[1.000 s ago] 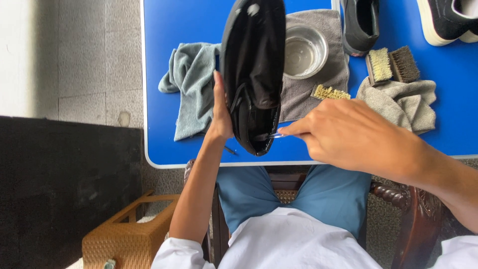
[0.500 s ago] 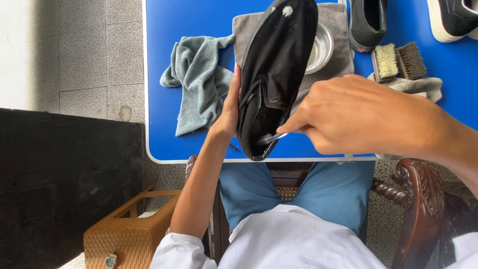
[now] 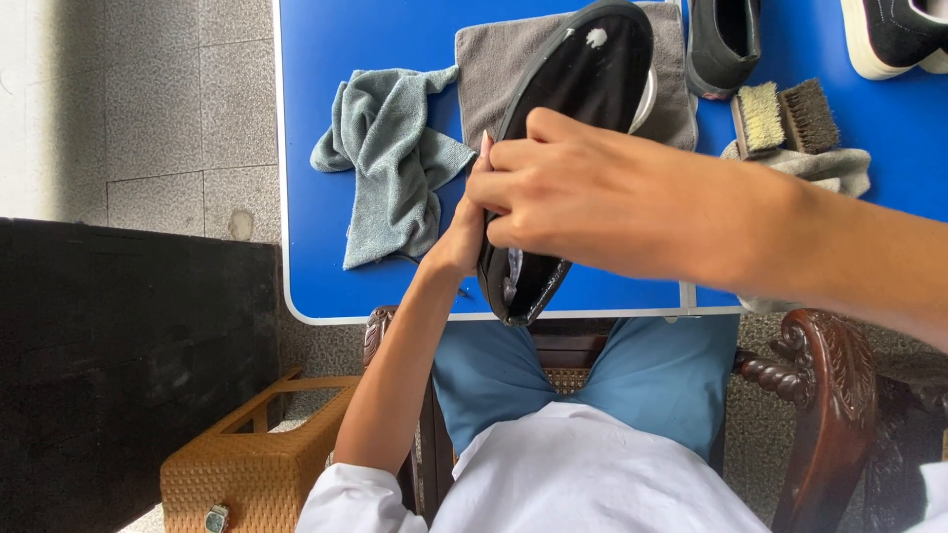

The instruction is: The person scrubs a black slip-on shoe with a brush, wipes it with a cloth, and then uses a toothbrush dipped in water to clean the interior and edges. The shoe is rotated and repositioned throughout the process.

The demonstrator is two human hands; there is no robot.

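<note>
I hold a black shoe (image 3: 583,69) sole-up over the front edge of the blue table (image 3: 336,276). There is a white spot near its toe. My left hand (image 3: 459,237) grips the shoe's left side near the heel. My right hand (image 3: 592,197) lies across the sole with its fingers curled tight. It pinches a small thin tool (image 3: 512,271), of which only a pale sliver shows below the hand at the heel. Under the shoe lie a grey towel (image 3: 494,69) and a metal bowl (image 3: 647,99), which is mostly hidden.
A grey-green cloth (image 3: 390,158) is crumpled on the table's left part. Two brushes (image 3: 785,116) rest on another grey cloth (image 3: 829,168) at the right. A second black shoe (image 3: 721,39) and a black-and-white shoe (image 3: 894,35) sit at the back. A wicker box (image 3: 247,464) stands on the floor, and a carved chair arm (image 3: 829,395) is at the right.
The shoe has tilted so that its toe points further right. My right hand has moved left and up from the heel and now covers the middle of the sole.
</note>
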